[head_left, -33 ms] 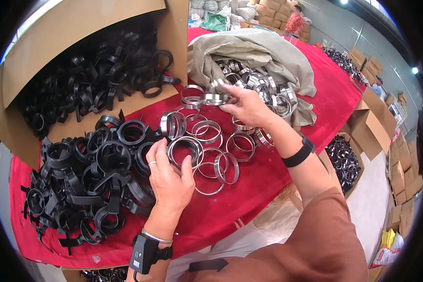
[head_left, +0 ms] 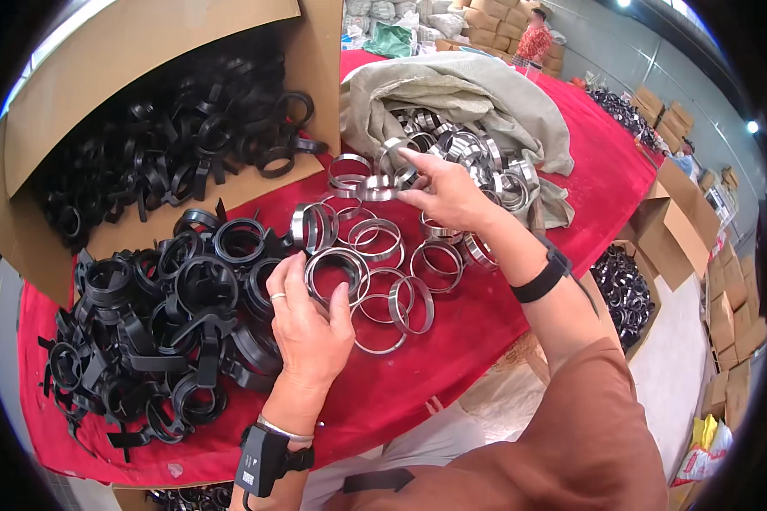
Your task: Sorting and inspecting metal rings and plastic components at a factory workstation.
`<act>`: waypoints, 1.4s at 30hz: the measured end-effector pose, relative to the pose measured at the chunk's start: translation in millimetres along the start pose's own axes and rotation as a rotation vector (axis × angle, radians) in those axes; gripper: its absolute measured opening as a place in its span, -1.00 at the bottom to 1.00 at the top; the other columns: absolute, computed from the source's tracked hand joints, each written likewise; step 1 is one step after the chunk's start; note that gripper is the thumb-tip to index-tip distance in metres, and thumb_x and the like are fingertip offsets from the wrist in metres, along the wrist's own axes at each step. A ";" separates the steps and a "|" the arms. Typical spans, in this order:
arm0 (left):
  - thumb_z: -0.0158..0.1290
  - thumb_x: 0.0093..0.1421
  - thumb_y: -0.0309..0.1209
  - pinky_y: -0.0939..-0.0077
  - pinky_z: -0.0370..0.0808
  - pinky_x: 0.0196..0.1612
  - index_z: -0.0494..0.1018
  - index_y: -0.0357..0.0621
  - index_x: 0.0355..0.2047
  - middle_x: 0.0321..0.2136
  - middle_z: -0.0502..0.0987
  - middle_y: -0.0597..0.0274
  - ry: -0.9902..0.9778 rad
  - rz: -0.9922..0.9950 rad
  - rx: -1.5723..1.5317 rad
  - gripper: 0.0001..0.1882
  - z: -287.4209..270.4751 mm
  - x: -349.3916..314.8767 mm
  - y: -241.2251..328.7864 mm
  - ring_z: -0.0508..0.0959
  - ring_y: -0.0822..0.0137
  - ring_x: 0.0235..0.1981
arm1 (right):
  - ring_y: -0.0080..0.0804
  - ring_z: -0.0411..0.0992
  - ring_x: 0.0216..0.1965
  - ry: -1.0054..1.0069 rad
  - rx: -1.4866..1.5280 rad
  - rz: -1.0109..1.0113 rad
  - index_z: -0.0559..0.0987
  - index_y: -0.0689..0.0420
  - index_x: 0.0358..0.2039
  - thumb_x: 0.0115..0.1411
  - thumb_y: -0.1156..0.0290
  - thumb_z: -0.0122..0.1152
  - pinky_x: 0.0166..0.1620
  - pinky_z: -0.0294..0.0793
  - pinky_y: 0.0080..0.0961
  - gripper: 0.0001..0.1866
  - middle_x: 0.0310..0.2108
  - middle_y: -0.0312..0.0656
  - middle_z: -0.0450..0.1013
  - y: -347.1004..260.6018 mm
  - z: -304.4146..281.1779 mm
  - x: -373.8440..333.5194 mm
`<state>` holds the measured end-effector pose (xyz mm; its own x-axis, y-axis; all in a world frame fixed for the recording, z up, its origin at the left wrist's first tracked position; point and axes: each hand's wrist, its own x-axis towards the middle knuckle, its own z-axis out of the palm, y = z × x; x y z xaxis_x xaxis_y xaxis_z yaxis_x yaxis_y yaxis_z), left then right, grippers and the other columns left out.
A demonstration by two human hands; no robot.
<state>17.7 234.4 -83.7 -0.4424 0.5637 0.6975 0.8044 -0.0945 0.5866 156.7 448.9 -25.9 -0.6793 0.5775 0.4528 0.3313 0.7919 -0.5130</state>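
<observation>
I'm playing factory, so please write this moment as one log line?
left hand: cupped by metal ring | right hand: fingertips at metal rings by sack | black parts: heaped left | box: black parts inside

Glossy metal rings [head_left: 381, 193], smooth plastic-looking black rings [head_left: 158, 364], matt red cloth [head_left: 460, 336], rough woven sack [head_left: 528, 102], cardboard box [head_left: 320, 77].

Free lane at 6 o'c over red cloth-covered tabletop [head_left: 400, 375]. Blocked: silver metal rings [head_left: 297, 226] ctr, black plastic ring heap [head_left: 136, 336] 8 o'c, brown cardbd box [head_left: 102, 81] 10.
</observation>
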 end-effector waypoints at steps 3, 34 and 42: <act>0.17 0.00 -0.52 0.67 0.34 -0.63 0.27 -0.36 -0.01 -0.04 0.29 -0.03 -0.018 -0.004 -0.005 -0.47 -1.0 -1.1 -0.9 0.34 0.52 -0.73 | -0.27 0.51 -0.39 -0.107 -0.221 0.024 0.57 0.22 -0.24 -0.03 0.17 0.31 -0.27 0.47 -0.41 -0.58 -0.45 0.01 0.51 -24.8 8.8 -0.8; 0.10 0.05 -0.59 0.45 0.47 -0.34 0.46 -0.27 -0.23 -0.28 0.49 0.06 -0.222 0.151 -0.369 -0.76 1.6 3.4 2.4 0.53 0.19 -0.38 | -0.67 0.42 -0.53 -0.513 1.067 0.309 0.55 0.24 -0.27 0.16 0.40 0.19 -0.47 0.47 -0.71 -0.82 -0.46 -0.30 0.51 -66.9 0.7 -43.6; -0.16 0.32 -0.41 0.54 0.51 -0.27 0.38 -0.28 -0.21 -0.32 0.50 0.18 -0.287 -0.488 -1.111 -0.81 -2.0 5.1 0.4 0.51 0.46 -0.40 | -0.46 0.37 -0.47 0.101 -0.172 -0.047 0.50 0.27 -0.11 0.02 0.47 0.25 -0.35 0.40 -0.53 -0.62 -0.29 -0.10 0.44 -48.4 2.4 -35.1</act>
<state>14.9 235.5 -79.1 -0.3850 0.8808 0.2758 -0.2522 -0.3878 0.8865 162.9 389.8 -18.8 -0.6305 0.5494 0.5483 0.4138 0.8356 -0.3614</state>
